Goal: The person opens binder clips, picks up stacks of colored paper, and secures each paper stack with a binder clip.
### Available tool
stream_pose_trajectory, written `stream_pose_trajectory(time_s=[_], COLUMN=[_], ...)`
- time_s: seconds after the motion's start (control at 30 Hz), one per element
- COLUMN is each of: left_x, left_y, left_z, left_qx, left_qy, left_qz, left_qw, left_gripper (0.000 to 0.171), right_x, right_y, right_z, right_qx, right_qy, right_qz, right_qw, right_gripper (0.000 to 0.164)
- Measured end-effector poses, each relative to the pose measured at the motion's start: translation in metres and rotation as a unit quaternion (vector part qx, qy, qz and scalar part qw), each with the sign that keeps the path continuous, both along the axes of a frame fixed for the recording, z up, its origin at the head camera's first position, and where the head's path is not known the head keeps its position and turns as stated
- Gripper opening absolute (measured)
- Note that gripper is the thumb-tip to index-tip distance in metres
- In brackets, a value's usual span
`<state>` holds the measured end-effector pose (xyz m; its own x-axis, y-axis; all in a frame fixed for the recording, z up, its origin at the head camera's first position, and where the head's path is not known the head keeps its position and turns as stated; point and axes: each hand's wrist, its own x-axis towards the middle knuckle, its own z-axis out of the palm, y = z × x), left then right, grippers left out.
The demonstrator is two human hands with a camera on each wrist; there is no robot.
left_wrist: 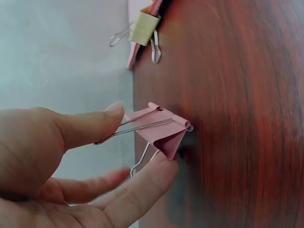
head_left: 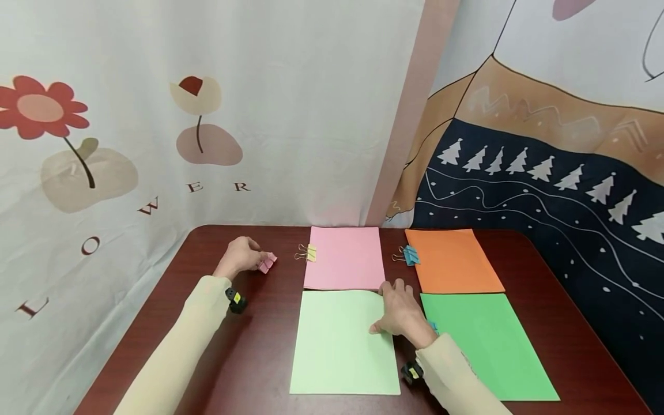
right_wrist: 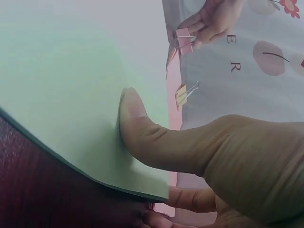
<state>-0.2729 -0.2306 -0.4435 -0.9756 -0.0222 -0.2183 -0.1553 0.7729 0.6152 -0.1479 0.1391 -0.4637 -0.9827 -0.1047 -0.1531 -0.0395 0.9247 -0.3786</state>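
Note:
My left hand [head_left: 241, 256] pinches a pink binder clip [left_wrist: 159, 126] by its wire handles, thumb on one side and fingers on the other. The clip is over the left part of the table, its jaws holding no paper. At the right edge of a pale green paper stack [head_left: 339, 346], my right hand [head_left: 402, 314] grips the sheets near the far corner. Its thumb [right_wrist: 135, 114] lies on top, while other fingers show beyond the edge. Directly behind lies a pink paper stack [head_left: 344, 259] with a yellow binder clip [head_left: 311, 253] on its left edge.
An orange paper stack [head_left: 456, 262] with a blue binder clip [head_left: 411, 255] lies at the back right. Nearer is a bright green paper stack [head_left: 493, 346], its left edge partly behind my right arm. Printed curtains [head_left: 290, 115] hang behind the dark wooden table [head_left: 259, 346].

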Motion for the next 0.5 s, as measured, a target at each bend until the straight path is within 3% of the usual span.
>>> stream_pose_trajectory(time_s=[0.13,0.4,0.5], left_x=[0.0015,0.0041,0.0051], left_y=[-0.0028,-0.0033,-0.0035], left_z=[0.0018,0.0041,0.0044], left_qx=[0.022,0.105,0.122], left_qy=[-0.032,-0.075,-0.088], left_qz=[0.018,0.002,-0.006], left_qw=[0.9991,0.9917,0.9886], left_gripper=[0.062,0.050,0.048], right_x=[-0.0020,-0.0061,-0.0049], right_y=[0.0020,0.0047,0.0028], right_z=[0.0011,0.0007,-0.0004], right_qx=[-0.019,-0.023,-0.038], right_qy=[-0.024,-0.046,-0.043], right_qz=[0.004,0.004,-0.012], right_qw=[1.000,0.999,0.998], right_gripper=[0.079,0.086,0.074])
